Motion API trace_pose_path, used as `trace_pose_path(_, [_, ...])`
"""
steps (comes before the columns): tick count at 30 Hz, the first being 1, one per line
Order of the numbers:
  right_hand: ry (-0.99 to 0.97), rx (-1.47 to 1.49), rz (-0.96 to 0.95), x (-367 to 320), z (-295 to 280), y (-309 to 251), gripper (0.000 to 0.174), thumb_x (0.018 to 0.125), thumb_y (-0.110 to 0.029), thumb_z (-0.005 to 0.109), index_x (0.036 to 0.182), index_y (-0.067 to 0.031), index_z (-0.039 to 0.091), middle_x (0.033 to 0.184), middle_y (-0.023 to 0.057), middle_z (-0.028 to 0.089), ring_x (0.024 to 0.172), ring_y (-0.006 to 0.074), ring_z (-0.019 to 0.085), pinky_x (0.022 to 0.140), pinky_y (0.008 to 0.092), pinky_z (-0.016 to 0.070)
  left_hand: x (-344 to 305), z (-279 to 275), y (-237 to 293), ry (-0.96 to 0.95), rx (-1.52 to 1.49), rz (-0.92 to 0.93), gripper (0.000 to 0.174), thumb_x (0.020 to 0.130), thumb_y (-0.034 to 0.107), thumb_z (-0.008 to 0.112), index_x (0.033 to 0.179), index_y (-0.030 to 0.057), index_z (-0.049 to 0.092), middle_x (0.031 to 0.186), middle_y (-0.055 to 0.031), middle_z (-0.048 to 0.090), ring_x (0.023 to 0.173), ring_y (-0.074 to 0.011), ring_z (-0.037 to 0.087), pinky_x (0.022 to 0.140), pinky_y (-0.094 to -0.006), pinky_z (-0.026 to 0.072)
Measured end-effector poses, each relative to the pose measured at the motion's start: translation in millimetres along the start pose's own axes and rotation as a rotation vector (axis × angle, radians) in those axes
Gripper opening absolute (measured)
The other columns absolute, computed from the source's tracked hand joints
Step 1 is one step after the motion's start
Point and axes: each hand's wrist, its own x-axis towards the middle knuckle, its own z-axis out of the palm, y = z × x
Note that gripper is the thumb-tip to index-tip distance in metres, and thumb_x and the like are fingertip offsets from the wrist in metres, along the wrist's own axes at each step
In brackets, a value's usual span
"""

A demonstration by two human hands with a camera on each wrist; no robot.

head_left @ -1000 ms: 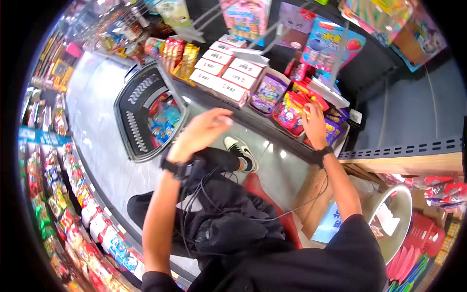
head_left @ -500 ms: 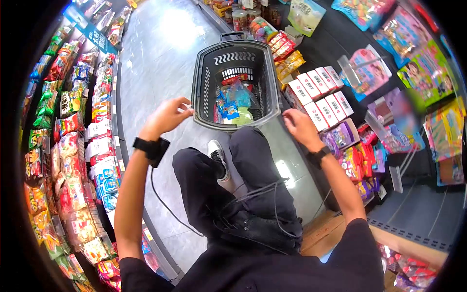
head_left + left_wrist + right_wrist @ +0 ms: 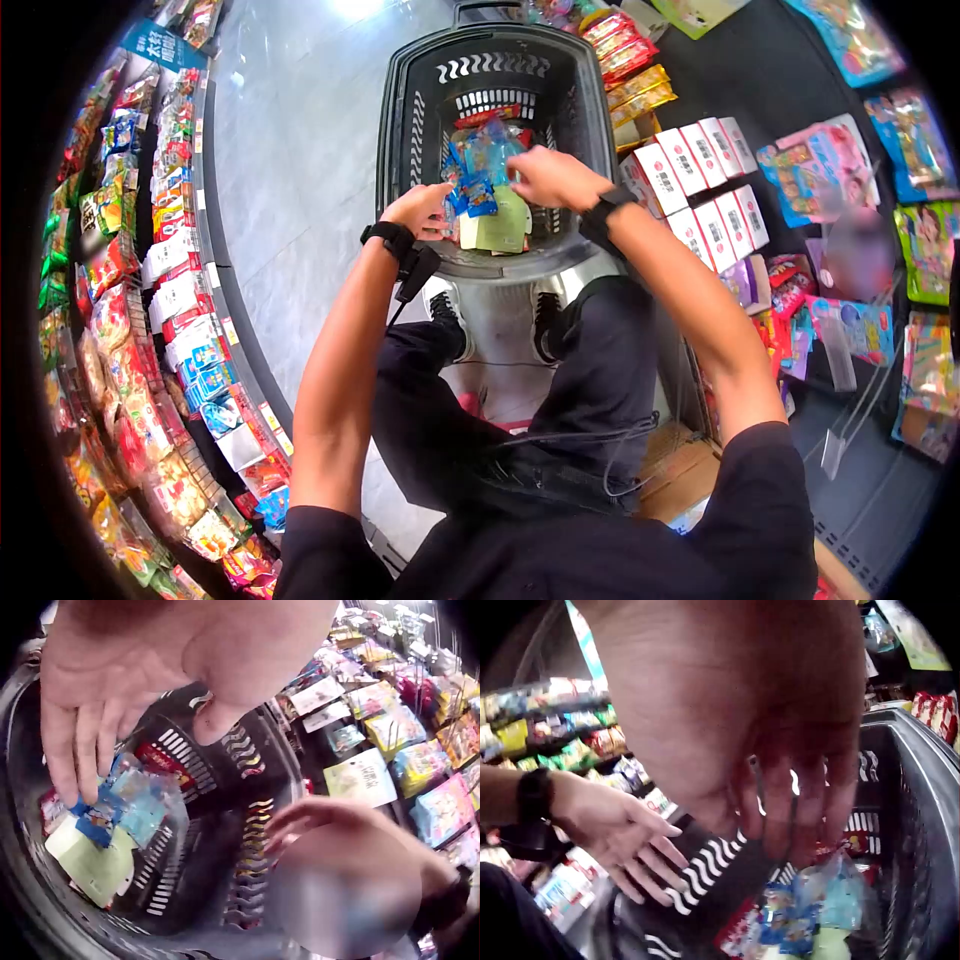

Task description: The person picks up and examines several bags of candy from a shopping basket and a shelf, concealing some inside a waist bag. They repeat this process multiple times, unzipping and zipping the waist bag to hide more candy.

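Note:
In the head view, both hands reach over a black shopping basket (image 3: 400, 100) standing on the floor before the person's feet. The left hand (image 3: 420, 211) is above the near left part, fingers extended; in the left wrist view its fingertips overlap the blue packets (image 3: 101, 819). Above the right side of the contents is the right hand (image 3: 558, 178), its fingers pointing down and loosely bent, nothing gripped. Inside lie a clear light-blue bag (image 3: 490, 150), a pale green pouch (image 3: 498, 222) and a red packet (image 3: 165, 765) by the slotted wall.
White boxes (image 3: 690, 165) stand in rows on the low shelf at right, beside red and yellow snack packs (image 3: 638, 90). Hanging candy bags (image 3: 815, 170) are behind them. A rack of packaged snacks (image 3: 130, 350) runs along the left. A cable (image 3: 570, 435) crosses the person's lap.
The right hand has left a candy bag on the shelf. Both hands came to the basket's sides, then moved in over its contents. The view has swung toward the basket, which now appears closer.

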Motion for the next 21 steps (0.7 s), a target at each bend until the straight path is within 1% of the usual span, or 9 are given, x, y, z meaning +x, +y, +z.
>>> trace_pose_path(4, [-0.003, -0.062, 0.053, 107, 44, 34, 0.022, 0.079, -0.011, 0.061, 0.098, -0.0025, 0.070, 0.100, 0.0249, 0.069, 0.091, 0.0404, 0.068, 0.079, 0.0479, 0.0562, 61, -5, 18, -0.064, 0.165, -0.034, 0.065, 0.092, 0.048, 0.057, 0.137, 0.0019, 0.047, 0.139, -0.0188, 0.050, 0.127, -0.0403, 0.050, 0.104, -0.0530, 0.0404])
trace_pose_path(5, [-0.010, -0.027, 0.185, 124, 57, 33, 0.021, 0.080, -0.009, 0.060, 0.096, -0.0007, 0.071, 0.100, 0.0248, 0.069, 0.094, 0.0404, 0.068, 0.080, 0.0472, 0.0560, 72, 2, 26, 0.034, 0.237, -0.022, 0.066, 0.093, 0.052, 0.052, 0.135, 0.0004, 0.049, 0.126, -0.0195, 0.057, 0.111, -0.0355, 0.060, 0.091, -0.0495, 0.0479])
trace_pose_path(7, [-0.094, 0.074, 0.253, 160, 106, 53, 0.034, 0.080, -0.010, 0.061, 0.112, -0.0016, 0.066, 0.107, 0.0258, 0.068, 0.101, 0.0398, 0.067, 0.084, 0.0469, 0.0547, 129, 0, 9, 0.034, 0.284, 0.085, 0.070, 0.095, 0.057, 0.045, 0.133, -0.0015, 0.050, 0.109, -0.0198, 0.062, 0.088, -0.0295, 0.063, 0.073, -0.0461, 0.0494])
trace_pose_path(9, [-0.243, 0.194, 0.323, 187, 162, 66, 0.066, 0.084, -0.018, 0.061, 0.144, -0.0058, 0.038, 0.123, 0.0284, 0.060, 0.111, 0.0421, 0.062, 0.092, 0.0475, 0.0513, 110, 24, 15, 0.060, 0.077, -0.017, 0.073, 0.097, 0.057, 0.037, 0.135, -0.0042, 0.048, 0.099, -0.0195, 0.061, 0.075, -0.0274, 0.059, 0.065, -0.0429, 0.0458])
trace_pose_path(12, [-0.197, 0.309, 0.130, 202, 229, 80, 0.063, 0.084, -0.021, 0.061, 0.140, -0.0013, 0.039, 0.124, 0.0308, 0.057, 0.110, 0.0458, 0.060, 0.093, 0.0482, 0.0506, 194, 43, -23, 0.336, 0.199, -0.118, 0.083, 0.098, 0.061, 0.034, 0.143, -0.0089, 0.038, 0.137, -0.0293, 0.051, 0.123, -0.0354, 0.052, 0.098, -0.0432, 0.0414])
trace_pose_path(13, [-0.095, 0.402, 0.025, 202, 251, 84, 0.061, 0.084, -0.021, 0.061, 0.138, -0.0001, 0.041, 0.125, 0.0313, 0.056, 0.110, 0.0469, 0.059, 0.093, 0.0482, 0.0505, 209, 35, -38, 0.153, 0.113, -0.133, 0.085, 0.099, 0.059, 0.032, 0.147, -0.0106, 0.029, 0.146, -0.0307, 0.042, 0.138, -0.0363, 0.040, 0.109, -0.0417, 0.0324])
trace_pose_path(15, [-0.001, 0.443, 0.155, 207, 266, 77, 0.050, 0.083, -0.018, 0.062, 0.127, 0.0016, 0.048, 0.123, 0.0324, 0.056, 0.109, 0.0474, 0.059, 0.092, 0.0485, 0.0510, 234, 33, -65, 0.187, 0.200, -0.101, 0.090, 0.097, 0.061, 0.030, 0.144, -0.0151, 0.028, 0.144, -0.0345, 0.041, 0.137, -0.0414, 0.039, 0.111, -0.0442, 0.0340])
trace_pose_path(19, [0.052, 0.527, 0.319, 208, 276, 89, 0.039, 0.075, -0.014, 0.071, 0.108, 0.0039, 0.059, 0.109, 0.0312, 0.062, 0.101, 0.0480, 0.061, 0.087, 0.0503, 0.0516, 277, 52, -106, 0.449, 0.289, -0.009, 0.071, 0.102, 0.051, 0.033, 0.130, -0.0138, 0.046, 0.106, -0.0286, 0.064, 0.093, -0.0384, 0.064, 0.081, -0.0498, 0.0481])
trace_pose_path(21, [0.027, 0.434, 0.320, 200, 254, 86, 0.036, 0.072, -0.013, 0.075, 0.101, 0.0041, 0.063, 0.102, 0.0307, 0.065, 0.098, 0.0473, 0.063, 0.086, 0.0506, 0.0516, 282, 50, -110, 0.433, 0.202, 0.011, 0.069, 0.101, 0.051, 0.037, 0.124, -0.0127, 0.051, 0.098, -0.0267, 0.065, 0.087, -0.0359, 0.064, 0.076, -0.0489, 0.0489])
